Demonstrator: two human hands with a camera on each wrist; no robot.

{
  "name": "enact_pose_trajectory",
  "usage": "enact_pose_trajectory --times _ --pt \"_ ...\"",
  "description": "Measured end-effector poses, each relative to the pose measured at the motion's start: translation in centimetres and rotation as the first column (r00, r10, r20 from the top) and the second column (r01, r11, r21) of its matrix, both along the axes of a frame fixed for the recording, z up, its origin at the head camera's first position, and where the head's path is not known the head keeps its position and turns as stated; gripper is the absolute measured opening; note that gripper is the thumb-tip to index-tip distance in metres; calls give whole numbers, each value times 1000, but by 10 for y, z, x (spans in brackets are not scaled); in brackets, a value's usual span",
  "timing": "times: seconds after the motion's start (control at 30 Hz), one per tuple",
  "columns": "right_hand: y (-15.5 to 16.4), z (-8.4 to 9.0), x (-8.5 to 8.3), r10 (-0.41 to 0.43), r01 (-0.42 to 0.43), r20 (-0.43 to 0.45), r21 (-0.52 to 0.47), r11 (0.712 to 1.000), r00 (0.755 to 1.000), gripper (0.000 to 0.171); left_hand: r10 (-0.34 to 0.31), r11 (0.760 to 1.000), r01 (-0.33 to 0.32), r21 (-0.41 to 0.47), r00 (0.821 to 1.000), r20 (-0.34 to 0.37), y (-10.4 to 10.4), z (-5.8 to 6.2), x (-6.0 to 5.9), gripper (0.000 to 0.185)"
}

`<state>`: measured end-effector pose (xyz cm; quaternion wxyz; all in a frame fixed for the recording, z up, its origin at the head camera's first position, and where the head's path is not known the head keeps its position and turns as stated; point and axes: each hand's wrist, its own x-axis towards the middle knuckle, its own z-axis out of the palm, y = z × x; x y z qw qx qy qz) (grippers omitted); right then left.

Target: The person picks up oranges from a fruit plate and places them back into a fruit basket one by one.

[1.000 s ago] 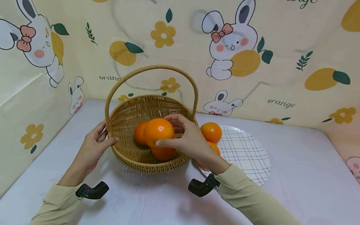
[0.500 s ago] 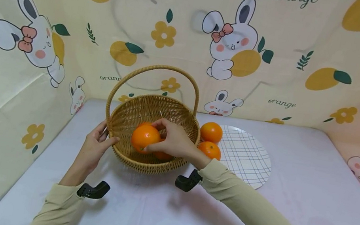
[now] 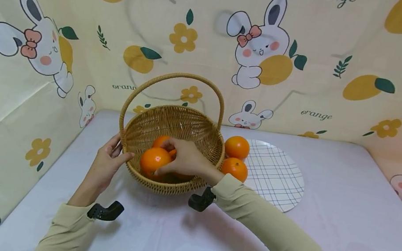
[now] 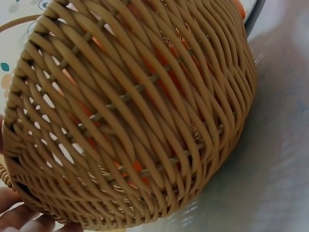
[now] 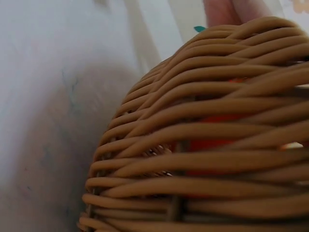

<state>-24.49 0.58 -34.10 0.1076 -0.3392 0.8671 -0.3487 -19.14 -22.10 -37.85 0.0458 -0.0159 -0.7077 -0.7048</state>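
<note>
Fingers [image 3: 171, 146] of the right hand [image 3: 186, 161] curl over the right side of an orange [image 3: 153, 160], pinching it inside the wicker basket [image 3: 205, 133]; the fruit lies to the left of the palm, low against the basket's near wall. Two more oranges sit in the basket: one behind [image 3: 161, 140] the held fruit, one largely hidden under the hand. The left hand [image 3: 107, 164] grips the basket's left rim, thumb on the edge and fingers on the outer weave. The basket stands on the desk [image 3: 329, 220] covered with a white cloth. Just right of the basket, two oranges [image 3: 235, 157] rest on the left edge of a checked plate [image 3: 277, 175]. Both wrist views show only weave, with orange glimpsed through the gaps.
</note>
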Motion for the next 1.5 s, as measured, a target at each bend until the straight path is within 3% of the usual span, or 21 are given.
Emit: enact_pose_trajectory --times 0.47,0.9,1.27,1.5 --pt "-13 -7 -2 10 4 -77 179 984 997 63 -7 1000 7 -6 1000 -13 0 1 0 72" --pt "-12 -8 -5 7 15 -108 204 979 994 59 -8 1000 8 -7 1000 -12 -1 0 0 73" --pt "-7 0 -5 -25 30 -50 104 994 998 60 -10 1000 10 -10 1000 -12 -1 -2 -1 73" --pt "10 14 -5 -49 54 37 -137 989 998 59 -9 1000 9 3 1000 -10 -1 -1 0 73"
